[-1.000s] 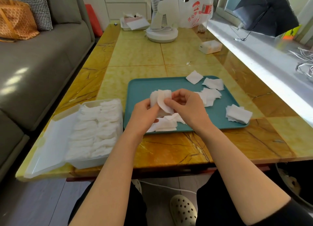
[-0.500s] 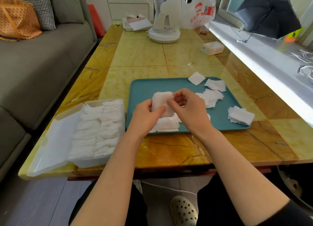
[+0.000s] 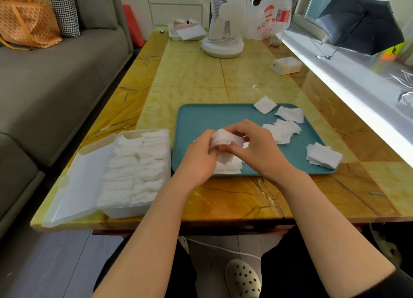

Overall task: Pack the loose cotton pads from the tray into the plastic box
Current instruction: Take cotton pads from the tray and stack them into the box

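**Writing.** Red print is carried on a white plastic bag (image 3: 266, 23) at the far end of the table. The characters "开心" can be read, and the rest is cut off by folds. A red label is seen on a clear bottle (image 3: 283, 14) beside the bag, its text too small to read.

**Task items.** A small bundle of cotton pads (image 3: 223, 138) is held above the teal tray (image 3: 201, 117). It is pinched from the left by the curled fingers of the left hand (image 3: 199, 157) and from the right by those of the right hand (image 3: 257, 148). A further heap of pads (image 3: 229, 166) lies on the tray under the hands. Three loose heaps (image 3: 282, 131) are spread towards the tray's right side, and a single pad (image 3: 265, 104) overlaps its far rim. The plastic box (image 3: 125, 208) is set just left of the tray and is packed with two rows of pads (image 3: 136, 166). Its lid (image 3: 76, 192) is laid open to the left.

**Surface.** A glossy table (image 3: 190, 74) in yellow and amber marble pattern is recorded. A white desk fan (image 3: 221, 43), a tissue box (image 3: 185, 31) and a small white carton (image 3: 286, 65) are placed on its far half.

**Room.** A grey sofa (image 3: 55, 74) with an orange bag (image 3: 24, 23) and a houndstooth cushion (image 3: 67, 14) is found on the left. On the right, a white windowsill (image 3: 357, 81) is occupied by an open dark umbrella (image 3: 357, 23). A perforated cream clog (image 3: 242, 277) is seen on the floor below.
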A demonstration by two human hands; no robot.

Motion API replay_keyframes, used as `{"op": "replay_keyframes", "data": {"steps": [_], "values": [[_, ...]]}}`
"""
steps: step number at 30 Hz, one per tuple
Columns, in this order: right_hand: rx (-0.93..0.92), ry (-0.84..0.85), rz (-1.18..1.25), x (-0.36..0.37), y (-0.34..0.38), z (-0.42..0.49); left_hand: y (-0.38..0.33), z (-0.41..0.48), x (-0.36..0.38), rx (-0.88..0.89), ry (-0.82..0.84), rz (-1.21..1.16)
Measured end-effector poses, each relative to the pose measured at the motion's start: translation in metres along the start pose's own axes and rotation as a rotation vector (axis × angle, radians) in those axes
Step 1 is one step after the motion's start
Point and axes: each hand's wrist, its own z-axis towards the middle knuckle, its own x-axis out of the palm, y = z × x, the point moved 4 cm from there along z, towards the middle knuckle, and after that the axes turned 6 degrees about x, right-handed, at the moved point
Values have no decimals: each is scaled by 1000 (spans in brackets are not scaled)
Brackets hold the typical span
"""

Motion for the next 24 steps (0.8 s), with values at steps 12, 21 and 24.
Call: {"op": "replay_keyframes", "data": {"steps": [12,21,24], "values": [[244,-161,332,18,2,9,14,5,-89,109,-221,365],[119,20,227,88,74,73,80,-3,-138,-179,15,886],[76,149,145,125,84,89,85,-3,-138,-245,128,891]]}}
